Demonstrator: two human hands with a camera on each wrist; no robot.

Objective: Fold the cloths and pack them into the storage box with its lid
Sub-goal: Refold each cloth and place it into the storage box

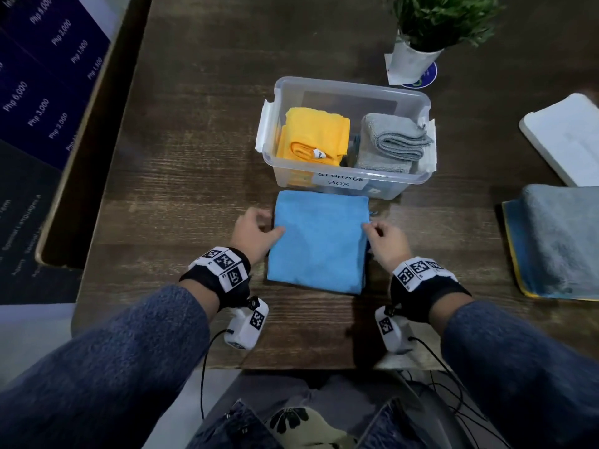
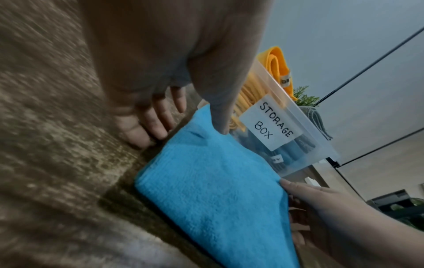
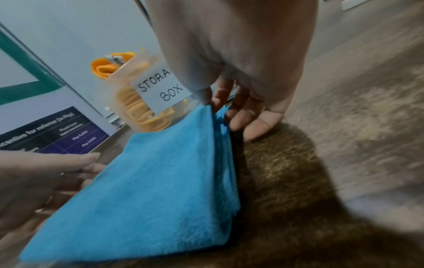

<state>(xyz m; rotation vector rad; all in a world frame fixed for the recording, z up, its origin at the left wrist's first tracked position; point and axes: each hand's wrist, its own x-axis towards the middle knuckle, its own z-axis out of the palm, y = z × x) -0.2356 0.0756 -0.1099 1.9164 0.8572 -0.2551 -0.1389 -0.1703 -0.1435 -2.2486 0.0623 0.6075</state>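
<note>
The folded blue cloth (image 1: 319,241) lies flat on the wooden bench (image 1: 181,163), its far edge just beside the near wall of the storage box (image 1: 351,92) at its 12 o'clock. The left hand (image 1: 254,234) sits at the cloth's 9 o'clock: its thumb lies on top of the cloth while its fingers (image 2: 158,127) curl down at the left edge, against the bench, so the hand clamps that edge. The right hand (image 1: 387,243) is at the cloth's 3 o'clock; in the right wrist view its thumb and forefinger pinch the stacked layers at the right edge, and the other fingers (image 3: 257,127) hang loosely curled beside the cloth.

The storage box is clear plastic, open, with a paper label reading "STORAGE BOX" on its near wall. Inside, a folded yellow cloth (image 1: 316,134) stands on the left and a folded grey cloth (image 1: 392,142) on the right, both rising above the rim.

At the box's 3 o'clock, well apart, a white lid (image 1: 564,137) lies on the bench. Just nearer than the lid, a stack of cloths (image 1: 557,241) with a grey one on top rests at the bench's right edge. At the box's 1 o'clock stands a potted plant (image 1: 431,30) in a white pot.
</note>
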